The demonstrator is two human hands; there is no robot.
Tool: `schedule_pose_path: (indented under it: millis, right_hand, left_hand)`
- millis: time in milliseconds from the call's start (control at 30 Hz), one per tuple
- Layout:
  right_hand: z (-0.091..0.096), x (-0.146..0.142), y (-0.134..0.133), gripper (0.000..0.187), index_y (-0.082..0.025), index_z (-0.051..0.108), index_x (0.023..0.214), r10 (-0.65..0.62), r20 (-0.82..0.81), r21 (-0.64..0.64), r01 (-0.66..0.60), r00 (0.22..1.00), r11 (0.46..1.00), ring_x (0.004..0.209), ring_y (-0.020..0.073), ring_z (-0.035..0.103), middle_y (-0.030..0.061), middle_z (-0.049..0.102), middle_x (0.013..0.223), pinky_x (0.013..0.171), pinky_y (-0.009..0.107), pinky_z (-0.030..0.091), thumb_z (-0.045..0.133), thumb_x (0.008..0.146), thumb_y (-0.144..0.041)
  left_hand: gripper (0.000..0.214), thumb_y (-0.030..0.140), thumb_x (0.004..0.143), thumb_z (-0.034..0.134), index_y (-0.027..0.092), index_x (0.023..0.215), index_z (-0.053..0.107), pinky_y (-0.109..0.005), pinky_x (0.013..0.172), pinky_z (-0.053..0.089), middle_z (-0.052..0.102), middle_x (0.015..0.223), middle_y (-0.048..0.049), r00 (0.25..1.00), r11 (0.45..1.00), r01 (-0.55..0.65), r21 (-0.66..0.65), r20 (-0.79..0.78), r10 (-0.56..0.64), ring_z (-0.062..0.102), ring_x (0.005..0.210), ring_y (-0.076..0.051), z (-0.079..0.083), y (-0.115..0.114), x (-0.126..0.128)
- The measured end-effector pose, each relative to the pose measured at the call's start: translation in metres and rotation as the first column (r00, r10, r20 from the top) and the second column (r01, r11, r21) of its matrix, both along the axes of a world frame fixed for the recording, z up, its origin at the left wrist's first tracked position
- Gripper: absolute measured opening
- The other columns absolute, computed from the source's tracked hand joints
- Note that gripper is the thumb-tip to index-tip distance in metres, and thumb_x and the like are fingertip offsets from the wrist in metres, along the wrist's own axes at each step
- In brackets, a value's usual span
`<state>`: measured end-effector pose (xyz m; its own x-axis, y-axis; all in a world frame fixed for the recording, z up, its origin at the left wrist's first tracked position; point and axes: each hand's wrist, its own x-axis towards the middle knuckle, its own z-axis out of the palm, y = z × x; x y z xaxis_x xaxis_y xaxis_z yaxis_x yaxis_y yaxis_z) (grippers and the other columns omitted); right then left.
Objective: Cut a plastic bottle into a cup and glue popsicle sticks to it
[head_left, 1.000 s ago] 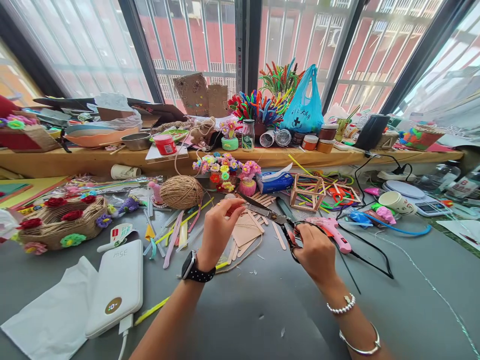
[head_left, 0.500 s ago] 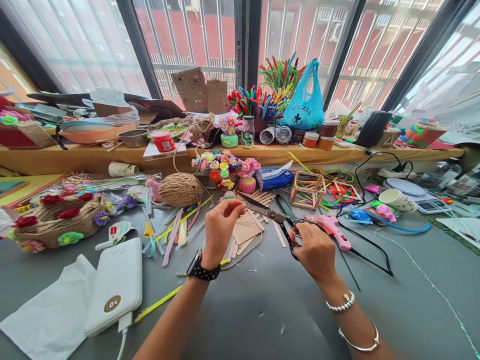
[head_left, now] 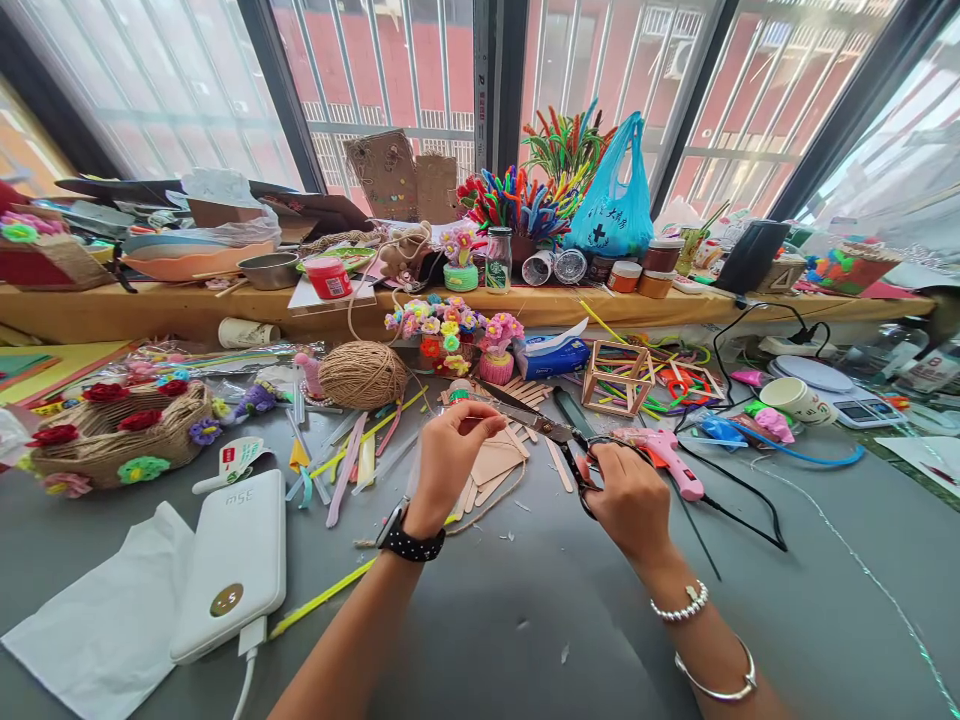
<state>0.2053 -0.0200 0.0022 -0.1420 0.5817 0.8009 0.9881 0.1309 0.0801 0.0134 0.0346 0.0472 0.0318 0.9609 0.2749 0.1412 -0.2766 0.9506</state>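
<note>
Scissors in right hand; bare table nearer.

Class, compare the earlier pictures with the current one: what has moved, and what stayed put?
The left hand has edged right, its fingertips closer to the scissors blades. The right hand keeps its grip on the handles. Power bank and twine ball stayed put.
</note>
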Motion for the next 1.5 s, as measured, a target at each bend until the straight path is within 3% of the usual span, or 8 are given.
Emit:
schedule_pose_path:
  millis: [100, 167, 333, 467, 800, 1200, 1333, 1500]
  right_hand:
    - [0.000, 0.000, 0.000, 0.013, -0.016, 0.053, 0.068, -0.008, -0.019, 0.001, 0.008, 1.000, 1.000, 0.058, 0.0142, 0.051, 0.0021, 0.058, 0.060, 0.057, 0.025, 0.031, 0.046, 0.079, -0.018]
    - [0.000, 0.000, 0.000, 0.013, -0.016, 0.054, 0.069, -0.011, -0.014, -0.006, 0.011, 1.000, 1.000, 0.059, 0.0145, 0.051, 0.0025, 0.058, 0.061, 0.058, 0.025, 0.032, 0.047, 0.079, -0.019]
    - [0.002, -0.001, 0.000, 0.014, -0.016, 0.054, 0.069, -0.020, -0.008, -0.007, 0.020, 1.000, 1.000, 0.058, 0.0144, 0.051, 0.0025, 0.059, 0.061, 0.058, 0.026, 0.031, 0.047, 0.080, -0.019]
    - [0.004, -0.001, -0.002, 0.015, -0.015, 0.054, 0.069, -0.022, 0.000, -0.007, 0.022, 1.000, 1.000, 0.058, 0.0143, 0.050, 0.0027, 0.058, 0.060, 0.057, 0.026, 0.030, 0.046, 0.080, -0.019]
    - [0.003, -0.002, -0.002, 0.016, -0.017, 0.054, 0.068, -0.030, 0.030, -0.004, 0.030, 0.999, 1.000, 0.059, 0.0143, 0.049, 0.0029, 0.058, 0.061, 0.056, 0.026, 0.029, 0.045, 0.082, -0.020]
    - [0.004, -0.003, -0.002, 0.017, -0.017, 0.054, 0.067, -0.020, 0.013, -0.004, 0.020, 1.000, 1.000, 0.057, 0.0141, 0.048, 0.0029, 0.057, 0.060, 0.055, 0.026, 0.028, 0.046, 0.082, -0.022]
    - [0.004, -0.002, -0.002, 0.016, -0.017, 0.054, 0.067, -0.013, -0.010, -0.011, 0.013, 1.000, 1.000, 0.057, 0.0142, 0.049, 0.0023, 0.057, 0.059, 0.056, 0.026, 0.029, 0.046, 0.081, -0.021]
    - [0.005, -0.001, -0.002, 0.015, -0.017, 0.052, 0.066, -0.031, -0.025, -0.016, 0.031, 0.999, 0.999, 0.057, 0.0139, 0.049, 0.0013, 0.056, 0.058, 0.056, 0.026, 0.030, 0.047, 0.079, -0.019]
  left_hand:
    - [0.018, 0.032, 0.070, 0.060, 0.015, 0.075, 0.058, -0.026, 0.064, 0.050, 0.064, 0.070, -0.0016, 1.000, 0.998, 0.020, 0.054, 0.022, -0.021, 0.063, 0.067, -0.014, 0.000, -0.001, 0.000]
    - [0.016, 0.032, 0.073, 0.058, 0.016, 0.078, 0.057, -0.024, 0.062, 0.049, 0.062, 0.070, -0.0011, 0.993, 0.984, -0.052, 0.172, -0.091, 0.069, 0.062, 0.064, -0.013, 0.001, -0.002, 0.000]
    - [0.011, 0.024, 0.078, 0.054, 0.018, 0.084, 0.061, -0.023, 0.063, 0.045, 0.059, 0.082, -0.0029, 0.802, 0.788, -0.092, 0.609, -0.424, 0.421, 0.056, 0.064, -0.010, 0.002, -0.007, -0.001]
    - [0.011, 0.022, 0.079, 0.053, 0.017, 0.084, 0.061, -0.025, 0.069, 0.043, 0.061, 0.081, -0.0041, 0.703, 0.704, -0.048, 0.709, -0.476, 0.528, 0.057, 0.075, -0.015, 0.003, -0.009, 0.001]
    - [0.015, 0.022, 0.082, 0.048, 0.017, 0.078, 0.061, -0.025, 0.067, 0.041, 0.060, 0.077, -0.0039, 0.620, 0.735, -0.060, 0.675, -0.552, 0.558, 0.054, 0.072, -0.016, 0.009, -0.009, 0.001]
    - [0.010, 0.017, 0.079, 0.050, 0.016, 0.074, 0.059, -0.023, 0.065, 0.042, 0.057, 0.075, -0.0020, 0.831, 0.850, -0.138, 0.509, -0.407, 0.379, 0.053, 0.069, -0.013, 0.005, -0.003, -0.001]
    - [0.011, 0.023, 0.079, 0.051, 0.016, 0.075, 0.059, -0.023, 0.062, 0.044, 0.058, 0.075, -0.0023, 0.914, 0.917, -0.145, 0.371, -0.304, 0.268, 0.054, 0.068, -0.013, 0.004, 0.001, -0.006]
    - [0.018, 0.032, 0.081, 0.048, 0.017, 0.076, 0.056, -0.023, 0.061, 0.043, 0.056, 0.075, -0.0024, 0.862, 0.892, -0.136, 0.432, -0.393, 0.322, 0.053, 0.065, -0.013, 0.008, -0.001, -0.008]
